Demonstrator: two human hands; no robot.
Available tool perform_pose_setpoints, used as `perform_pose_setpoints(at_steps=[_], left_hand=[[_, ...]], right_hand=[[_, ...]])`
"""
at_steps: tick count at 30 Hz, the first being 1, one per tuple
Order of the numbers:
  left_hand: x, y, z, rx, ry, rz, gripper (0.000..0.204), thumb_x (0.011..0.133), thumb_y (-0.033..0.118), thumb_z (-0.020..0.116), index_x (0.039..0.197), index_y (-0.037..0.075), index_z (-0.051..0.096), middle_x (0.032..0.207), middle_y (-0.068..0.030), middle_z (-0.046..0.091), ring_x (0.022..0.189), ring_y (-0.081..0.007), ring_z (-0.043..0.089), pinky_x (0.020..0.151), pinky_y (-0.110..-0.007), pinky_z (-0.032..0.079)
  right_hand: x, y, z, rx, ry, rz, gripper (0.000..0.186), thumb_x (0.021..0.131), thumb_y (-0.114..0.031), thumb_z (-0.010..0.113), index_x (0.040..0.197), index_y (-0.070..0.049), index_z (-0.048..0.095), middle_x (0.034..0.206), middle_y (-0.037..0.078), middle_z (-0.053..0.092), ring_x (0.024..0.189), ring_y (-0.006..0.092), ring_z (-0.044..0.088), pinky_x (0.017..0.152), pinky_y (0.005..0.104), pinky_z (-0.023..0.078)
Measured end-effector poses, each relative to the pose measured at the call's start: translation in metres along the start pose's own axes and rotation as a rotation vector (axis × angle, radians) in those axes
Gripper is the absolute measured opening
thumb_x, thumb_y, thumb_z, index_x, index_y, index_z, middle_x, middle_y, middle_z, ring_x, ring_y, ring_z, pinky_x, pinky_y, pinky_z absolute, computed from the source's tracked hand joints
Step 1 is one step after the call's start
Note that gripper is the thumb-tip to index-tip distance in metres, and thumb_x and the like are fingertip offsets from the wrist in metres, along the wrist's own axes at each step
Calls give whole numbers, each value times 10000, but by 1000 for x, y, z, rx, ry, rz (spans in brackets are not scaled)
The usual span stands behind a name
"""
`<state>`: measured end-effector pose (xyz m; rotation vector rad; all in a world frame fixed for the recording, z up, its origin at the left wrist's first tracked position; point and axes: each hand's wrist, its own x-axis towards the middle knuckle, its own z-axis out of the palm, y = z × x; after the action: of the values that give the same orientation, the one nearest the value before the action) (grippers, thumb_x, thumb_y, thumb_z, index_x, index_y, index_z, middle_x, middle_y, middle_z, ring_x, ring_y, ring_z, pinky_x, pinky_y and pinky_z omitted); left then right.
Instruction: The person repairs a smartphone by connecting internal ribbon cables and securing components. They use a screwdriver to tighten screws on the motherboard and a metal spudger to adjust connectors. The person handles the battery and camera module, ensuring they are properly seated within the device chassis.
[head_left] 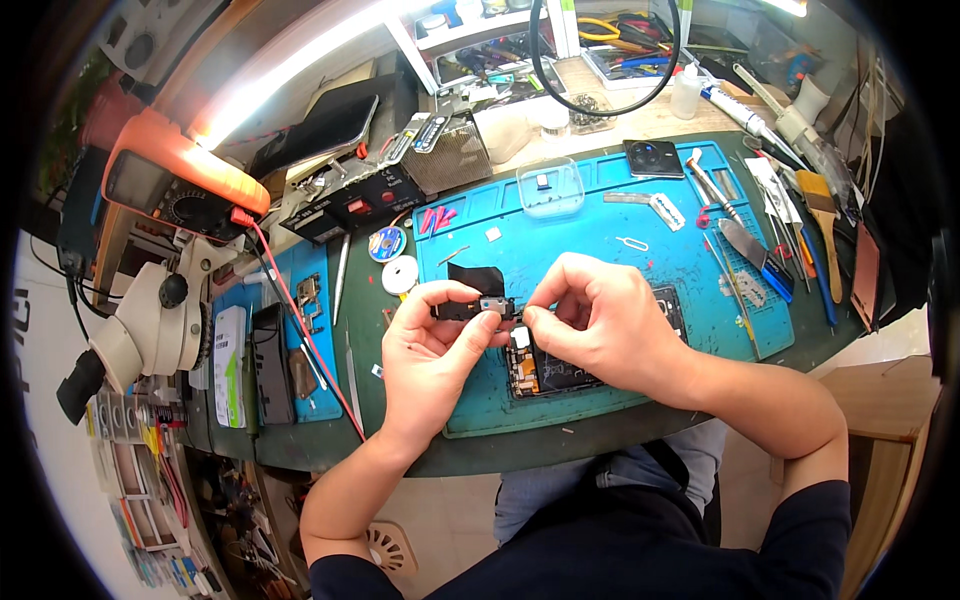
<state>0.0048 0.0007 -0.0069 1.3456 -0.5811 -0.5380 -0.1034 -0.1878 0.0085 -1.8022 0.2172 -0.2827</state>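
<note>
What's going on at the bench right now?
Bare-handed work over an opened phone on the blue mat. The left hand holds a small dark part between thumb and fingers, raised above the mat. The right hand has its thumb and fingertips together at that part's right end; whether they grip it is too small to tell. The clear box stands farther back on the mat.

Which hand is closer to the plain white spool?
Left. The left hand is just below the white spool in the picture; the right hand is farther off, to its right.
</note>
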Motion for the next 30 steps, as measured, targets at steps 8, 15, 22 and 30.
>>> perform_pose_setpoints(at_steps=[8,15,22,30], left_hand=[[-3,5,-2,139,-164,-38,159,1043,8,675,1162,-88,718,1229,-103,570,1089,-182,687,943,-320,665],[-1,6,-5,55,-155,-121,165,1052,64,692,1110,-87,725,1218,-99,591,1070,-186,696,940,-348,669],[-2,5,-7,88,-104,-56,102,1018,7,716,1081,-73,725,1207,-93,590,1052,-173,698,922,-326,662],[-4,5,-1,235,-123,133,109,991,-46,722,1097,-74,724,1210,-91,574,1057,-158,694,903,-290,655]], right_hand=[[-3,13,7,-169,79,-321,88,914,-31,777,958,-34,701,814,17,677,632,75,620,553,251,499],[1,18,8,-306,118,-564,146,856,2,787,945,-55,686,870,54,684,627,151,648,557,294,532],[-2,9,7,-199,68,-417,84,896,-39,794,950,-53,730,847,27,671,611,107,586,534,278,470],[-3,11,5,-139,6,-314,111,918,-114,815,965,-38,750,814,24,671,615,83,549,559,270,457]])
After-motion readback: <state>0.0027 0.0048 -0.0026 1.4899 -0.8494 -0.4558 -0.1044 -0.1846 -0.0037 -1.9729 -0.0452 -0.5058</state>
